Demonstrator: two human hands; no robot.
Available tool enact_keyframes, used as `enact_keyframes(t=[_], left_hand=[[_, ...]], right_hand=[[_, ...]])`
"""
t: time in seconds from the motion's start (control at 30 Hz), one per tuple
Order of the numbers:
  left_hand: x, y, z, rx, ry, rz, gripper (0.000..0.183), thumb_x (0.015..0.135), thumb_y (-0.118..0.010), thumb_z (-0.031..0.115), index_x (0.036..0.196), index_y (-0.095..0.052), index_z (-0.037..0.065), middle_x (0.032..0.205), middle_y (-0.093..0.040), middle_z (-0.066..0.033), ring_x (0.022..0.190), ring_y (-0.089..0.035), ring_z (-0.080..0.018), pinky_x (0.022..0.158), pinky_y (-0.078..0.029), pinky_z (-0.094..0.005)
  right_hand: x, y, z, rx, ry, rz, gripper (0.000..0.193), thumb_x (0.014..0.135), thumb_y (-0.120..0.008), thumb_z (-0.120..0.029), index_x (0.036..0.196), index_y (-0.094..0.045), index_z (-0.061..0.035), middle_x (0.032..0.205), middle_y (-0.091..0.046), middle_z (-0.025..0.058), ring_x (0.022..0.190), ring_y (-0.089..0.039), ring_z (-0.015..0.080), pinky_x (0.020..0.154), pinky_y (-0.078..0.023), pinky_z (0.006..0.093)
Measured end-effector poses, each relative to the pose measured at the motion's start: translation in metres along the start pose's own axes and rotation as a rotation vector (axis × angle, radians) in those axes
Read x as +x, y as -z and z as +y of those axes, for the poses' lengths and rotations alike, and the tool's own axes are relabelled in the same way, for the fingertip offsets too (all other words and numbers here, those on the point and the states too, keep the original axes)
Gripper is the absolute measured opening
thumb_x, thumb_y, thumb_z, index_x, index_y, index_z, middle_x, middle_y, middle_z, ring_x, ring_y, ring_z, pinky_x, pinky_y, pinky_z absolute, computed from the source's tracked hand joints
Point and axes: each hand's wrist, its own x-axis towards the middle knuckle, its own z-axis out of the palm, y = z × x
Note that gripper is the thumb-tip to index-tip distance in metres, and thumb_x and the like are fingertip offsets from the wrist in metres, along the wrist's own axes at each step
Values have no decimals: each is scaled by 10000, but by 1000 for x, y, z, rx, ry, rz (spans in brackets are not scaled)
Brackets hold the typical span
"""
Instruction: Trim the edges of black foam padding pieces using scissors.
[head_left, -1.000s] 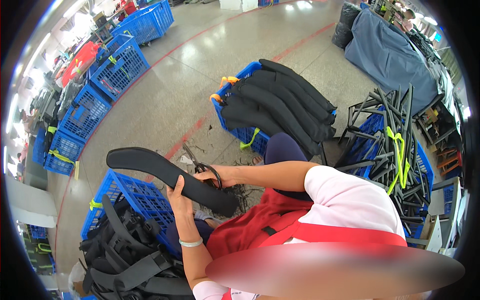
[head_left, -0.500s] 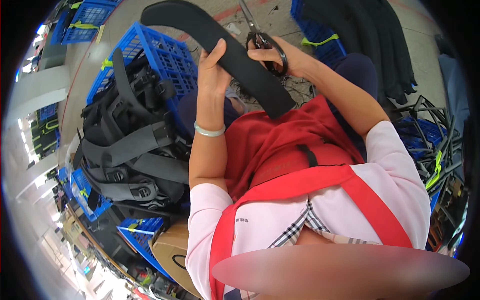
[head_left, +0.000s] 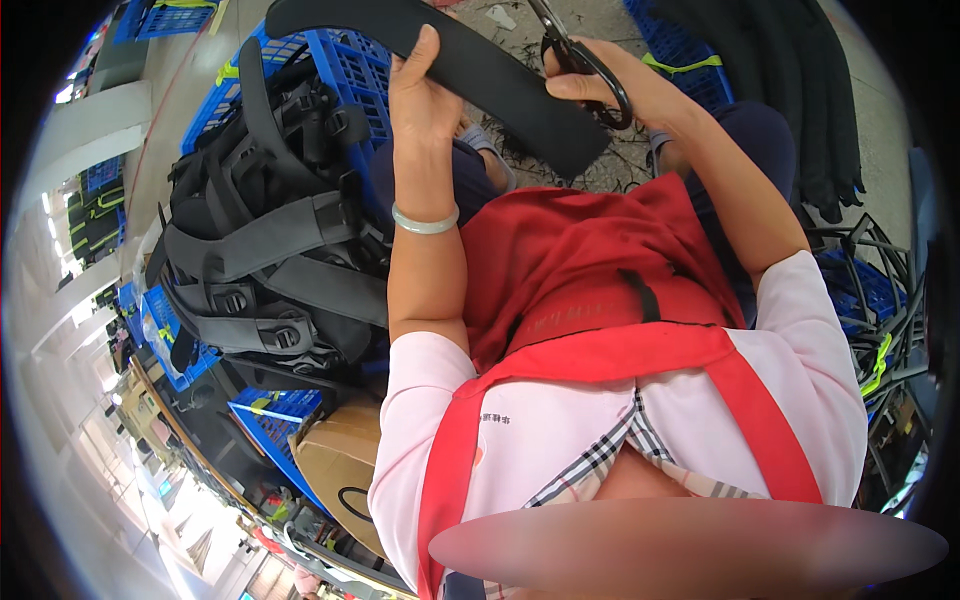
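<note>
You're gripping a black pad [head_left: 490, 75] in your left hand [head_left: 425, 105] and scissors [head_left: 562, 40] in your right hand [head_left: 622, 85].
Your left fingers are mostly hiding behind the pad, and the blade tips are running out of frame, so can't tell if they're open. The pad's sitting out past your red apron [head_left: 590, 250], slanting lengthwise: curved end pointing up-left, getting clipped up top, squared end pointing down-right. Black straps [head_left: 270, 240] are piling in a blue crate [head_left: 355, 75] on your left.
</note>
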Motion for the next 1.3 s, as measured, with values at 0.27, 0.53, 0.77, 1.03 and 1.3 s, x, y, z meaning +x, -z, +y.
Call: enact_keyframes(t=[0.27, 0.53, 0.77, 1.03, 1.3], left_hand=[[-15, -20, -24, 171, 28, -19, 200, 819, -679, -11, 1006, -633, 39, 966, -658, -50, 880, -635, -165, 810, -510, -296], [-23, -16, -21, 320, 54, -160, 191, 777, -692, -67, 949, -680, 14, 927, -680, -55, 845, -650, -150, 769, -511, -261], [-15, -3, -1, 287, 42, -128, 225, 744, -673, -121, 931, -688, 4, 910, -692, -86, 820, -671, -185, 772, -532, -286], [-13, -1, -3, 286, 84, -154, 230, 748, -680, -112, 935, -691, 22, 909, -691, -77, 824, -668, -178, 776, -528, -287], [-13, 2, -8, 242, 90, -183, 246, 760, -669, -116, 946, -692, 43, 919, -689, -61, 849, -664, -174, 795, -523, -288]], right_hand=[[11, -6, 17, -60, 276, 289, 203, 850, -707, -166, 869, -522, -83, 752, -447, -75, 686, -412, 19, 619, -339, 196], [1, -2, -6, 51, 244, 317, 206, 870, -641, -179, 894, -522, -12, 743, -538, 63, 650, -490, 178, 610, -404, 290], [-37, 8, 24, -251, -61, 261, 390, 849, -697, -319, 1046, -544, -19, 779, -508, 22, 717, -467, 73, 640, -391, 230], [-46, -1, 18, -444, 29, 139, 698, 760, -718, -509, 1191, -489, -9, 936, -594, 132, 725, -547, 267, 673, -431, 356], [-45, -5, 13, -477, 67, 114, 607, 763, -755, -360, 1178, -454, -36, 721, -507, 119, 639, -446, 235, 594, -387, 347]])
